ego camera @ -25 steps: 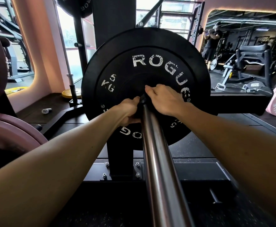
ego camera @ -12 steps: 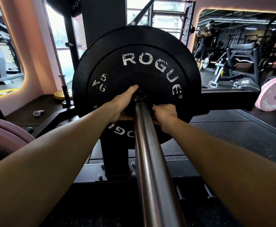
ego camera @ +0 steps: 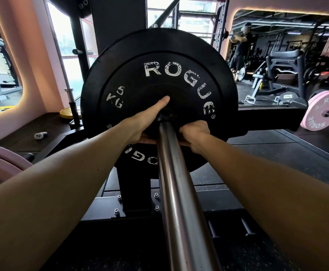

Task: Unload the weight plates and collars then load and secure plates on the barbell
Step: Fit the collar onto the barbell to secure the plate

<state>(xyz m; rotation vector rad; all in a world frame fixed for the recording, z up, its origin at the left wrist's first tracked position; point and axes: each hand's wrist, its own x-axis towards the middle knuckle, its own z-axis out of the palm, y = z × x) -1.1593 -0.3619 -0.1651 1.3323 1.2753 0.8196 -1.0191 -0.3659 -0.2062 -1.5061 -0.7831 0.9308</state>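
A black Rogue 5 kg bumper plate (ego camera: 179, 55) sits on the steel barbell sleeve (ego camera: 175, 182), which runs from the bottom of the view up into the plate's hub. A black collar (ego camera: 164, 118) rings the sleeve against the hub, mostly hidden by my hands. My left hand (ego camera: 142, 126) lies against its left side with one digit stretched straight up the hub and the other fingers curled beneath the sleeve. My right hand (ego camera: 195, 133) is curled round the collar's lower right side.
The black rack upright (ego camera: 132, 184) bolts to the floor behind the plate. A pink plate (ego camera: 1, 163) sits close at left. A yellow plate (ego camera: 69, 113) and small white object (ego camera: 40, 135) lie on the floor. A pink Rogue plate (ego camera: 323, 112) is at right, a person (ego camera: 239, 47) far back.
My right hand dropped from the top of the collar to its lower right side. My left hand stretched one digit up onto the plate's hub. The view shifted slightly.
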